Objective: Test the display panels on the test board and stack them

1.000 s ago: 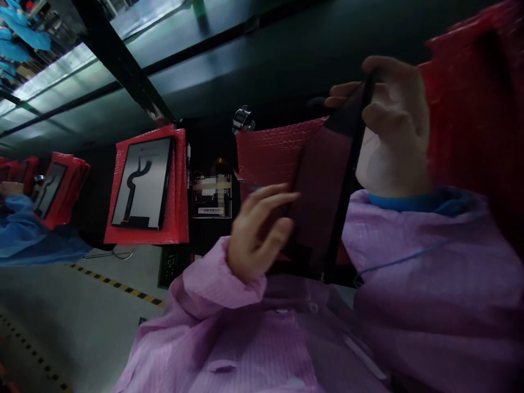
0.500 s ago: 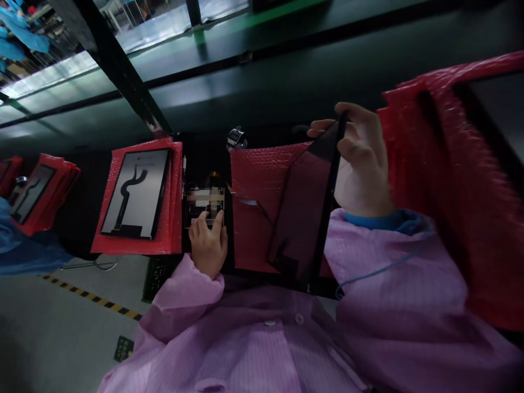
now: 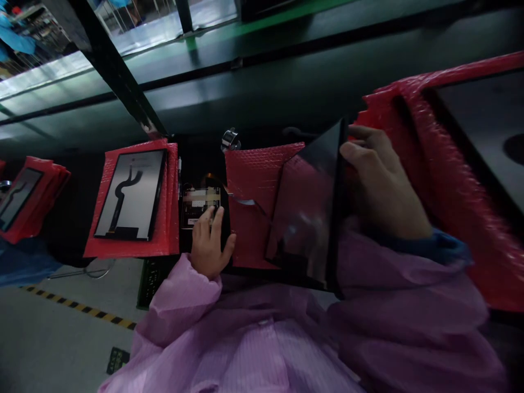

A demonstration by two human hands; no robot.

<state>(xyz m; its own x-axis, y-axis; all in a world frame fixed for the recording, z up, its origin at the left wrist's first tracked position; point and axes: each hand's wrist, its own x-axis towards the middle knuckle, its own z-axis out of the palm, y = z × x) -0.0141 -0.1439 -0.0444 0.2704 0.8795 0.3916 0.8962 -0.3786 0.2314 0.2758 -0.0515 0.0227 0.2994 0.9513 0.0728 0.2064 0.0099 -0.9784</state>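
Note:
My right hand point(image 3: 382, 174) grips the upper right edge of a display panel point(image 3: 309, 202), which stands tilted over a red bubble-wrap bag point(image 3: 245, 237). A thin flat cable point(image 3: 244, 202) runs from the panel leftward toward a small circuit board point(image 3: 200, 204). My left hand point(image 3: 210, 243) rests with spread fingers at the board's lower edge; its fingertips touch or hover just over it, I cannot tell which.
Left of the board another display panel point(image 3: 131, 196) lies on stacked red bags point(image 3: 172, 218). A round metal object point(image 3: 230, 140) sits behind. More red bags point(image 3: 409, 136) with a panel point(image 3: 487, 120) rise at right. A blue sleeve point(image 3: 27, 262) shows at far left.
The held panel has tilted so its face catches more light. My right hand has turned and moved slightly right and down along its edge. My left hand's thumb has spread outward.

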